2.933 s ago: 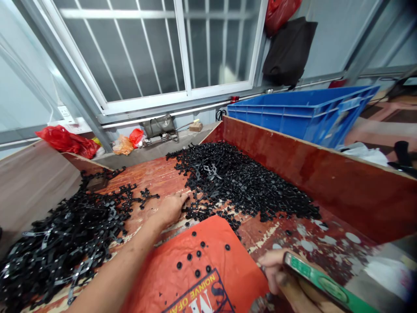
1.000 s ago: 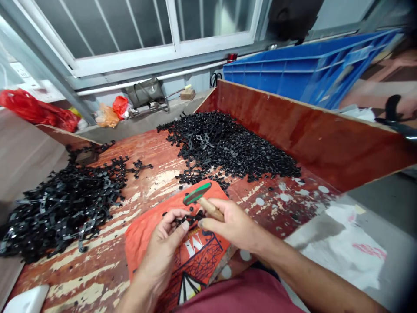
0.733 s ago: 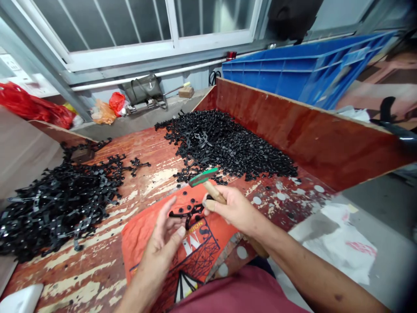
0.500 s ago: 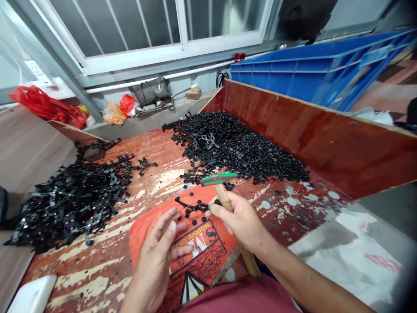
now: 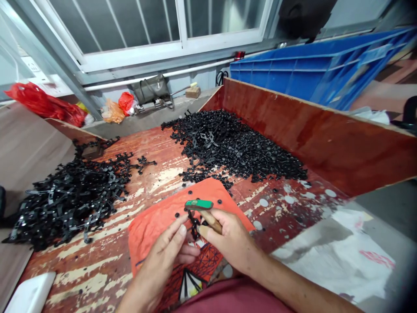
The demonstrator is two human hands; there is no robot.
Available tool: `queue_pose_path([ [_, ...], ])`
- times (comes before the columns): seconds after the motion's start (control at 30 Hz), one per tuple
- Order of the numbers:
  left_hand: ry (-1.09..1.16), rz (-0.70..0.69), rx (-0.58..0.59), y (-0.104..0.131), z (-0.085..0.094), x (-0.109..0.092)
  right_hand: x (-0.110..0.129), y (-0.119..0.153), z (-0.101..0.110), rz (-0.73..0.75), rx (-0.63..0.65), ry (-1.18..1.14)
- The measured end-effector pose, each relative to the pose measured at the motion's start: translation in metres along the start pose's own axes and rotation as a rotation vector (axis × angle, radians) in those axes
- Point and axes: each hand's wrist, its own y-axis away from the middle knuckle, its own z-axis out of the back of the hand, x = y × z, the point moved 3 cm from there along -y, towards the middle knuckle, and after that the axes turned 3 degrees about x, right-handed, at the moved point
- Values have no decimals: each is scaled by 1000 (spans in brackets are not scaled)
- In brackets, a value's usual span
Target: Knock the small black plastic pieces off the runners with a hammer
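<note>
My right hand [image 5: 233,237] is closed around the wooden handle of a hammer [image 5: 198,204] with a green-and-dark head. A jointed black plastic piece [image 5: 194,225] stands tilted between my two hands, just under the hammer head. One end of it lies at my right thumb and fingertips. My left hand [image 5: 171,243] is half curled on the near left side of the piece, fingers apart and index fingertip close to it. Whether that finger touches it I cannot tell. Below both hands lies an orange printed cloth [image 5: 153,213] with several small black round bits on it.
A heap of black plastic parts [image 5: 228,148] fills the back middle; another pile of jointed pieces [image 5: 74,195] is at left. A red-brown board [image 5: 309,126] walls the right side, a blue crate [image 5: 286,71] behind it. A white object [image 5: 34,293] lies front left, a white sack [image 5: 329,256] right.
My right hand has moved down and left with the hammer and the black piece, which has swung from lying sideways to steeply tilted. My left hand has moved slightly right, closer to it.
</note>
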Motion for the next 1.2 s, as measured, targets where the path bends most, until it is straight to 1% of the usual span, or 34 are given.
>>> queue_pose_path([
  [0.07,211,93,109,8,-13,0,1,2,-3,28,3,44],
  [0.1,287,121,141,12,-18,-2,2,4,-4,50,-3,70],
  [0.13,327,134,148,15,-21,-3,4,5,-3,70,-14,100],
  [0.2,295,91,67,21,-18,-6,8,7,1,95,-58,162],
  [0.27,162,9,-45,27,-11,-7,11,7,8,94,-111,211],
  [0.33,47,-39,-85,32,-9,-6,13,6,14,93,-147,241],
  [0.4,24,-32,-68,34,-14,-4,14,5,14,102,-146,262],
  [0.43,55,-15,-49,34,-18,-3,15,6,12,110,-134,274],
  [0.53,268,39,31,27,-35,-2,18,11,2,144,-82,338],
  [0.6,380,44,68,19,-40,-2,20,16,-4,190,-27,366],
  [0.67,361,8,30,12,-32,-3,20,21,-7,240,55,342],
  [0.7,305,-29,-18,9,-23,-4,19,23,-6,261,93,321],
  [0.77,140,-122,-132,4,2,-9,17,25,1,277,132,292],
  [0.83,-40,-193,-236,2,29,-17,12,24,11,234,129,257],
  [0.87,-128,-204,-253,1,40,-21,9,23,16,188,119,232],
  [0.93,-282,-207,-227,-1,56,-27,1,20,24,87,96,174],
  [1.0,-385,-201,-161,-7,62,-30,-6,17,28,19,86,138],
  [1.1,-496,-184,-74,-23,63,-30,-15,17,27,-22,116,139],
  [1.17,-568,-188,-69,-35,62,-30,-20,18,24,-38,148,159],
  [1.2,-587,-186,-86,-41,62,-30,-22,18,23,-42,160,170],
])
